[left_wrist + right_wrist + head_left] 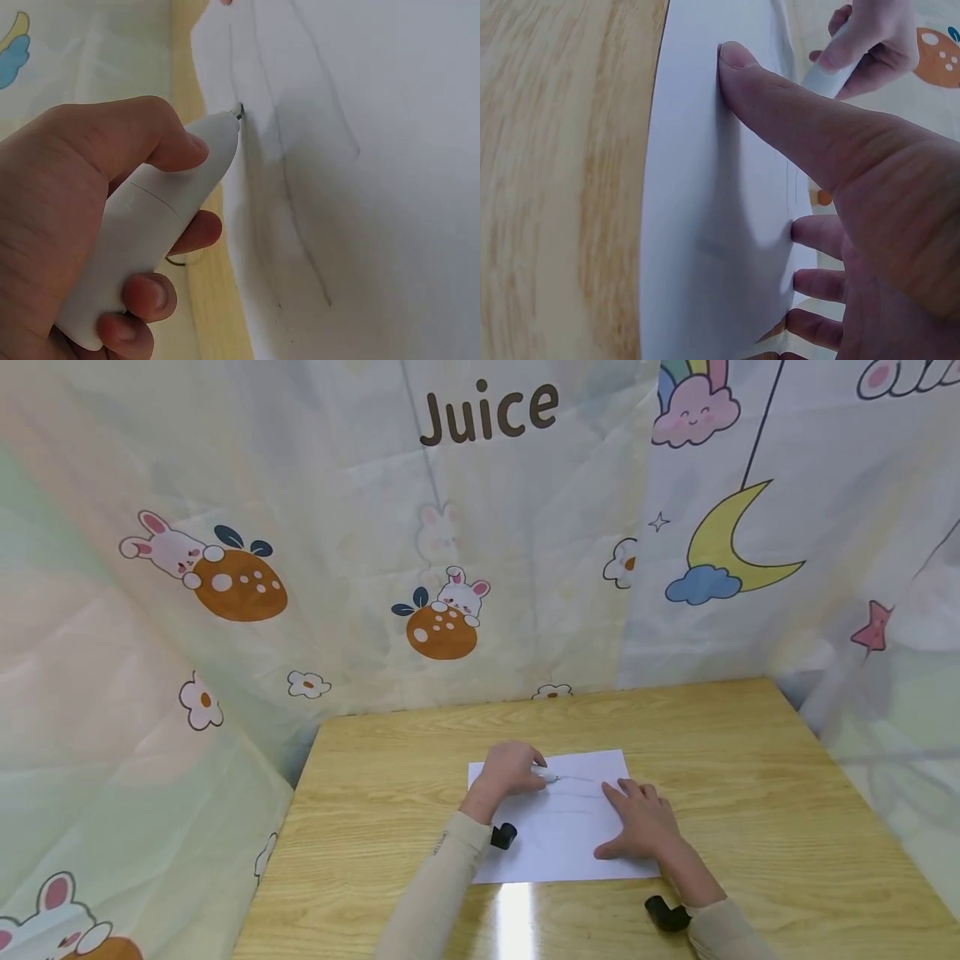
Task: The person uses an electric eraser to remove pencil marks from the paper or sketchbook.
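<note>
A white sheet of paper (558,847) lies on the table with several thin grey lines across its upper half. My left hand (512,768) grips a thick white pen-shaped tool (150,206) between thumb and curled fingers. The tool's small dark tip meets the paper at or near the topmost line in the left wrist view; exact contact is hard to tell. At the sheet's right side my right hand (643,820) rests with fingers and thumb spread. Its thumb and fingertips touch the paper (686,172) in the right wrist view.
The wooden table (375,827) extends around the sheet. Behind it hangs a printed cloth (337,568) with rabbits, oranges and a moon. Black wrist-worn pieces sit by the left forearm (504,836) and right forearm (708,893). Light glares off the table's front.
</note>
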`<state>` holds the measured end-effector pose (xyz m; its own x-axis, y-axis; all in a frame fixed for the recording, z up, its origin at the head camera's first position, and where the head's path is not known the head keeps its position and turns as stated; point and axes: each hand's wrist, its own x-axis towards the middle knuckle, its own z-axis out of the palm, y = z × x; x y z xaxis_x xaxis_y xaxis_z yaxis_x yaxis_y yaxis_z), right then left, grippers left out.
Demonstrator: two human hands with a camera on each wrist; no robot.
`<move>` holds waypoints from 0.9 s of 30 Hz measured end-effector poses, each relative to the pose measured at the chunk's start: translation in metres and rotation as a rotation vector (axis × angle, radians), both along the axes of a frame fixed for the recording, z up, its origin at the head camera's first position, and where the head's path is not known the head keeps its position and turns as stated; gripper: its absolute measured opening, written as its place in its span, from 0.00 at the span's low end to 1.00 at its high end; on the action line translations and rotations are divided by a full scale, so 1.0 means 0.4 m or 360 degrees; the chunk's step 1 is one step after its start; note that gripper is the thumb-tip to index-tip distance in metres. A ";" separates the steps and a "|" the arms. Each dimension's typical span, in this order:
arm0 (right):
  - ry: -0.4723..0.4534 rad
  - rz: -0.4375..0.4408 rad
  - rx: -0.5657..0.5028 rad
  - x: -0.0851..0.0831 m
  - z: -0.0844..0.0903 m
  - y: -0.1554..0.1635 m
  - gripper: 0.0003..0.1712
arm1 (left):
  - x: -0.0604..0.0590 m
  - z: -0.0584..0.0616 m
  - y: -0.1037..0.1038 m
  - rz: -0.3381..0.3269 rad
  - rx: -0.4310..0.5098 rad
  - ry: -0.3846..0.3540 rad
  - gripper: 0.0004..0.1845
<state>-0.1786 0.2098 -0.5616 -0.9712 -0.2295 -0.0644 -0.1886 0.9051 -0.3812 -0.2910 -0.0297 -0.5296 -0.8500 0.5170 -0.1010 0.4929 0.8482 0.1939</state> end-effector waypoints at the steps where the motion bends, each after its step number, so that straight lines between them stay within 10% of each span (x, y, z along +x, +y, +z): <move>1: -0.0001 0.0002 0.0002 0.001 0.000 -0.002 0.65 | -0.001 -0.003 -0.003 0.0009 0.0000 -0.0005 0.14; 27: -0.0006 0.0004 -0.0007 0.001 -0.002 0.004 0.65 | -0.006 -0.003 -0.032 0.0033 0.0022 0.0082 0.11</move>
